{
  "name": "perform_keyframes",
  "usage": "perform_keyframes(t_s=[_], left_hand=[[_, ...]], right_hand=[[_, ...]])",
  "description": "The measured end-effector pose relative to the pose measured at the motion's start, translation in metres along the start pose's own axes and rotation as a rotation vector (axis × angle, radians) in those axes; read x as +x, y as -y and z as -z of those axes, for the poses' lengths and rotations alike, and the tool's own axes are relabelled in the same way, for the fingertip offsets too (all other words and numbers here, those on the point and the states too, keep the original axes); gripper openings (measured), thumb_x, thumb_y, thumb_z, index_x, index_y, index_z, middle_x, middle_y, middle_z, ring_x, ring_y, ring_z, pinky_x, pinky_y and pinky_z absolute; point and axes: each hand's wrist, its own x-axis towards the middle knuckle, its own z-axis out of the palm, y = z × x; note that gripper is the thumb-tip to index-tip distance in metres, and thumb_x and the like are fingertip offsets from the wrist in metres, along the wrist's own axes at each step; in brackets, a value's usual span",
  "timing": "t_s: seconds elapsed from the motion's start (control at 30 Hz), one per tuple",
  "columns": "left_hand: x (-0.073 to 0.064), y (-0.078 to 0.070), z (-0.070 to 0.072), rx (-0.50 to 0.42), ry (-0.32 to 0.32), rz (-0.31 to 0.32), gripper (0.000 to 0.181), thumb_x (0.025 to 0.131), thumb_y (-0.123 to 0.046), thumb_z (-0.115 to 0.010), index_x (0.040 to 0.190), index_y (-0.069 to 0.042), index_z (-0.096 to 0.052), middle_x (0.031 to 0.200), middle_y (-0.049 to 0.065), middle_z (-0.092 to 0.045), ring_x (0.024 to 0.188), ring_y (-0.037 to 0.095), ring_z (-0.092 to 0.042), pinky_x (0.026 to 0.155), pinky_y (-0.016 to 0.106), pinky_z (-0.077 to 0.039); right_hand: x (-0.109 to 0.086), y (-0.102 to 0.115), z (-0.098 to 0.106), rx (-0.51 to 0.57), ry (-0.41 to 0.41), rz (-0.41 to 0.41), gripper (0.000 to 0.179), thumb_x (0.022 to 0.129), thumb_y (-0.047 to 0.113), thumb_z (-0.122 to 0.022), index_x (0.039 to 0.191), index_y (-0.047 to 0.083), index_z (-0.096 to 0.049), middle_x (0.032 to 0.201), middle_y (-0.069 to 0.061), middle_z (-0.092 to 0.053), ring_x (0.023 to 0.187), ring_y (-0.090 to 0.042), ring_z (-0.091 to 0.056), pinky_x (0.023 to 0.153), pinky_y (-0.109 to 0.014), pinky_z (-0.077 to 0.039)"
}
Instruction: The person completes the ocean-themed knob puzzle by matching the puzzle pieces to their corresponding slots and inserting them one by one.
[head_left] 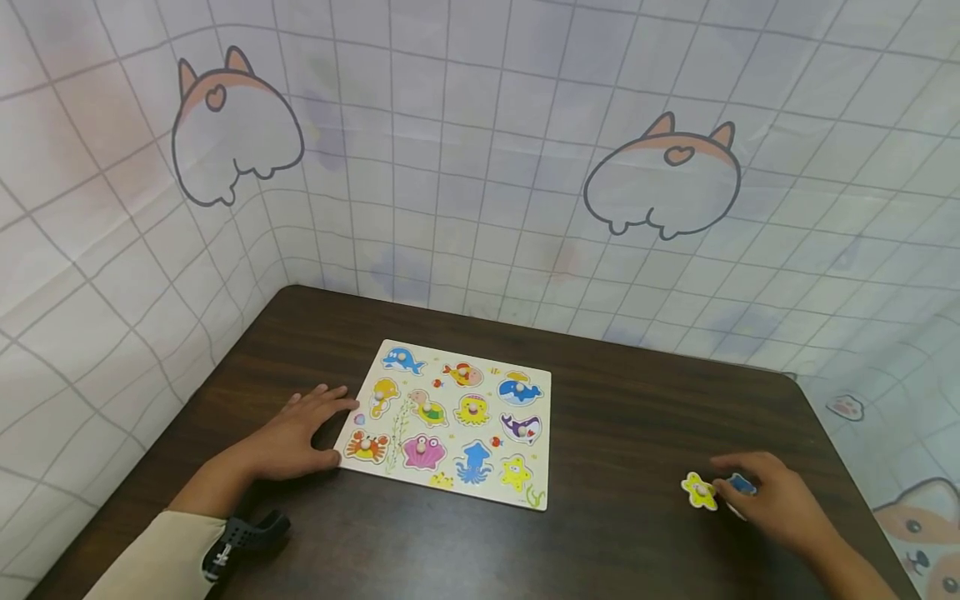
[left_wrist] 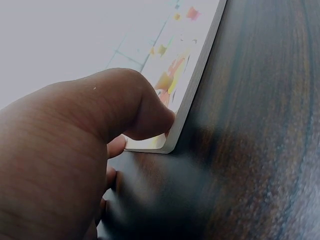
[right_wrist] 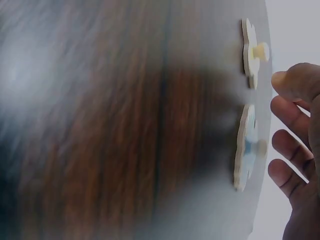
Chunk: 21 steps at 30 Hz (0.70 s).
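Note:
My left hand [head_left: 296,437] touches the left edge of a pale wooden sea-animal peg puzzle board [head_left: 452,440]. In the left wrist view, the thumb [left_wrist: 145,112] rests on the board's corner and its fingers extend past the edge. Knobbed pieces sit in the board, among them a crab [head_left: 366,446] and a pink shell [head_left: 423,452]. The squid picture [head_left: 474,463] and starfish picture [head_left: 516,473] show no knobs. My right hand [head_left: 776,496] hovers with loosely bent fingers over a blue piece [right_wrist: 245,150], partly hidden in the head view. A yellow starfish piece [head_left: 700,492] lies beside the thumb.
A dark wooden table [head_left: 615,467] carries everything. Behind and beside it hangs a white grid-patterned curtain [head_left: 517,208] with cartoon animals. A black strap [head_left: 255,533] is on the left wrist, above a beige sleeve [head_left: 161,554].

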Motion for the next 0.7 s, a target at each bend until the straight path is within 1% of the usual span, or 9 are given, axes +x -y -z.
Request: perform_keyframes(t_s=[0.17, 0.23, 0.4, 0.5, 0.7], left_hand=[[0.0, -0.001, 0.001, 0.004, -0.003, -0.001, 0.075, 0.082, -0.032, -0.078, 0.15, -0.016, -0.05, 0.16, 0.02, -0.036, 0.149, 0.05, -0.021, 0.116, 0.072, -0.011], [-0.001, -0.002, 0.001, 0.006, -0.004, 0.0, 0.075, 0.082, -0.032, -0.078, 0.15, -0.015, -0.051, 0.16, 0.02, -0.036, 0.149, 0.05, -0.022, 0.116, 0.072, -0.011], [-0.001, -0.004, 0.003, 0.008, -0.006, 0.004, 0.075, 0.082, -0.031, -0.079, 0.149, -0.015, -0.051, 0.16, 0.021, -0.037, 0.149, 0.05, -0.022, 0.116, 0.072, -0.011], [-0.001, -0.004, 0.003, 0.005, -0.004, 0.004, 0.075, 0.082, -0.031, -0.079, 0.15, -0.015, -0.051, 0.16, 0.021, -0.037, 0.149, 0.05, -0.022, 0.116, 0.072, -0.011], [0.0, -0.002, 0.001, -0.001, -0.001, 0.008, 0.075, 0.082, -0.032, -0.079, 0.15, -0.016, -0.051, 0.16, 0.02, -0.036, 0.149, 0.05, -0.021, 0.116, 0.072, -0.011]], right_hand=[[-0.007, -0.009, 0.002, -0.022, -0.045, 0.002, 0.029, 0.087, 0.016, -0.083, 0.113, 0.007, -0.075, 0.114, -0.017, -0.068, 0.109, -0.046, -0.061, 0.083, -0.064, -0.05], [-0.008, -0.012, 0.003, -0.029, -0.048, -0.008, 0.029, 0.086, 0.017, -0.084, 0.112, 0.007, -0.075, 0.113, -0.018, -0.069, 0.11, -0.048, -0.061, 0.084, -0.065, -0.049], [-0.011, -0.019, 0.004, -0.039, -0.021, -0.055, 0.029, 0.089, 0.024, -0.082, 0.112, 0.006, -0.075, 0.114, -0.019, -0.07, 0.11, -0.049, -0.06, 0.083, -0.065, -0.049], [-0.011, -0.021, 0.003, -0.047, -0.017, -0.071, 0.027, 0.09, 0.022, -0.081, 0.11, 0.007, -0.075, 0.113, -0.019, -0.07, 0.11, -0.049, -0.06, 0.083, -0.065, -0.048], [-0.011, -0.025, 0.004, -0.059, -0.028, -0.069, 0.027, 0.086, 0.019, -0.084, 0.109, 0.006, -0.076, 0.11, -0.018, -0.071, 0.108, -0.048, -0.061, 0.083, -0.066, -0.048]])
